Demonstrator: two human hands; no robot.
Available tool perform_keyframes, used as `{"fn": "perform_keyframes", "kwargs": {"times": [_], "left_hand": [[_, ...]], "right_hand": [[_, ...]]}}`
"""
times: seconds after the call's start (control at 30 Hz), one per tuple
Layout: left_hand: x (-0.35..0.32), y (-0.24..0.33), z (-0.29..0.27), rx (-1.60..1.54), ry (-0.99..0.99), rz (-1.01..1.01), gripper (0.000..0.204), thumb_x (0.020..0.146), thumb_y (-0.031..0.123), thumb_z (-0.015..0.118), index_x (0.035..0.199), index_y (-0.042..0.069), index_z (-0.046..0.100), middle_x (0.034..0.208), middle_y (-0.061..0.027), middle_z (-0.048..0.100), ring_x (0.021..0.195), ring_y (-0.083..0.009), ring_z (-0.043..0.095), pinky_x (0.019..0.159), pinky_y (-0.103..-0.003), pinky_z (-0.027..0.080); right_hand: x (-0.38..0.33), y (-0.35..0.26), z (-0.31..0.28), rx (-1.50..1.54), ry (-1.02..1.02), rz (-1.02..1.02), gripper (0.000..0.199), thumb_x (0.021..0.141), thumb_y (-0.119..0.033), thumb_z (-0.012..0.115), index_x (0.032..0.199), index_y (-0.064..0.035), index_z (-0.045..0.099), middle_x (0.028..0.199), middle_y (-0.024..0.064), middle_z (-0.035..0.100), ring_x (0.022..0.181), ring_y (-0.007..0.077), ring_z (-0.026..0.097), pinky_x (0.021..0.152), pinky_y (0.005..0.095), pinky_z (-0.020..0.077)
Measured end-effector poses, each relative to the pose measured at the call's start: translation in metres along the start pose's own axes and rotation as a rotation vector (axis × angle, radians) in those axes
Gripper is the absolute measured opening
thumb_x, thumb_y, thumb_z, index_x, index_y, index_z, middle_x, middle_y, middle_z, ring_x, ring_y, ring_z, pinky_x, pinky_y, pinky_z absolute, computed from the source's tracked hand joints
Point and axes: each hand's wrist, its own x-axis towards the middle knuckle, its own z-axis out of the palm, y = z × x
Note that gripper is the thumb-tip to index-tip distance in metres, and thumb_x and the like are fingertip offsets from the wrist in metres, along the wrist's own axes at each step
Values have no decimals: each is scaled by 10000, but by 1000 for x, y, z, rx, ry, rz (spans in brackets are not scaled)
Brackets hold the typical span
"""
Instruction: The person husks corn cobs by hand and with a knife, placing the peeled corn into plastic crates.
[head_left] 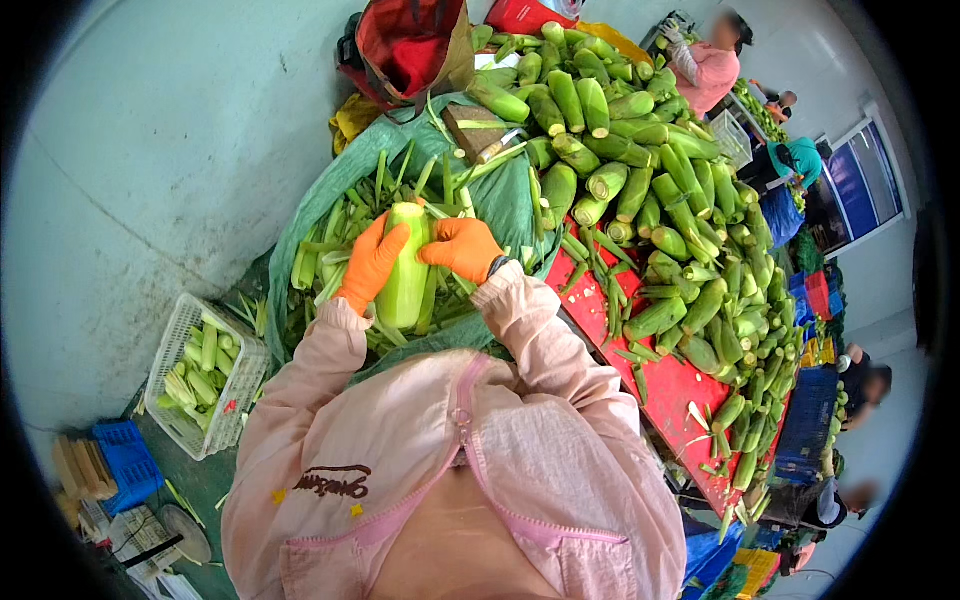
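Corn ear (404, 278) tapers, smooth-husked, in orange-gloved fingers (388, 244).

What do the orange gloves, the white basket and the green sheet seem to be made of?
Orange gloves: likely thin rubber, smooth, as they wrinkle and cling.
White basket: probably hard plastic, with stiff, slotted walls.
Green sheet: perhaps woven plastic or cloth, dull and softly folded; weave unclear.
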Motion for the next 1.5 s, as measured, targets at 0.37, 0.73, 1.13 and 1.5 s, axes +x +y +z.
{"fn": "perform_keyframes", "kwargs": {"times": [0.37, 0.73, 1.13, 1.5], "left_hand": [[1, -19, 9, 94, 209, -34, 522, 973, 438, 551, 1307, 38, 561, 1176, -26, 610, 1020, -117, 547, 912, -260, 428], [1, -41, 12, -211, 268, -51, 408, 852, 179, 742, 1198, 41, 576, 1069, -32, 636, 935, -131, 597, 833, -288, 484], [12, -16, 14, -69, 594, -21, 514, 879, 400, 690, 1211, 23, 581, 1044, -47, 638, 887, -150, 608, 771, -306, 499], [23, -44, 32, 67, 653, 27, 647, 930, 584, 527, 1241, 19, 577, 1125, -112, 635, 978, -228, 605, 873, -342, 466]], "right_hand": [[1, 31, 6, 575, 155, 172, 114, 711, -121, 680, 690, -17, 637, 608, 59, 592, 510, 180, 552, 495, 312, 453], [5, 58, -5, 1070, 182, 136, 165, 714, -129, 692, 783, -3, 611, 688, 87, 617, 520, 203, 574, 502, 323, 482], [-7, 18, -38, -676, 517, -73, 750, 761, -544, 716, 1340, -104, 534, 1083, 162, 668, 941, 329, 649, 808, 416, 514], [3, -4, 19, -688, 82, 28, 594, 706, -509, 619, 1023, -8, 660, 846, 187, 691, 809, 355, 668, 739, 437, 527]]}}
